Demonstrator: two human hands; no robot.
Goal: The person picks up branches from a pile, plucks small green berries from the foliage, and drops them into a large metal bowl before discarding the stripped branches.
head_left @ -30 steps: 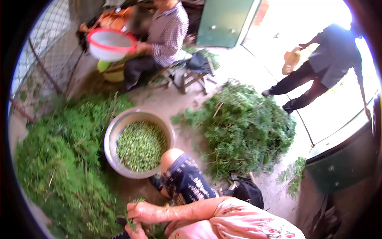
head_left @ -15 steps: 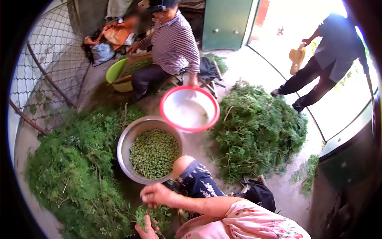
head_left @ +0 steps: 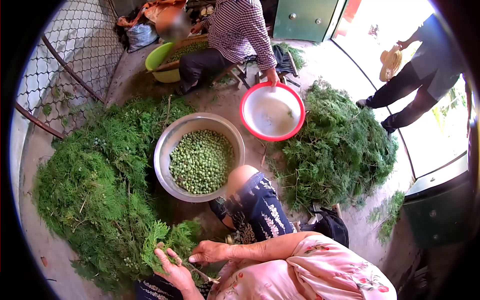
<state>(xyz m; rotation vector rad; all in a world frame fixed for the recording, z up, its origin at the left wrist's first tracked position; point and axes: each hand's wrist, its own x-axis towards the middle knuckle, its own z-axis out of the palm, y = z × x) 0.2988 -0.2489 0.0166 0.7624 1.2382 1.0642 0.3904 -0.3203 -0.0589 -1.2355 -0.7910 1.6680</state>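
My left hand [head_left: 172,267] grips a leafy green sprig [head_left: 162,241] low in the view, just above my lap. My right hand [head_left: 209,251] pinches at the same sprig from the right, fingers closed on its stem. Straight ahead on the ground sits a metal bowl [head_left: 167,150] filled with small green fruits [head_left: 201,161], next to my bent knee [head_left: 241,178].
Piles of green branches lie at left [head_left: 85,185] and right [head_left: 340,142]. A seated person in a checked shirt [head_left: 239,30] holds a red-rimmed white basin [head_left: 272,112] on the ground. Another person [head_left: 420,75] with a straw hat stands by the doorway. A wire fence [head_left: 65,65] runs along the left.
My right hand came back from near the metal bowl to the sprig in my left hand. The seated person lowered the red-rimmed basin to the ground. The view tilted down.
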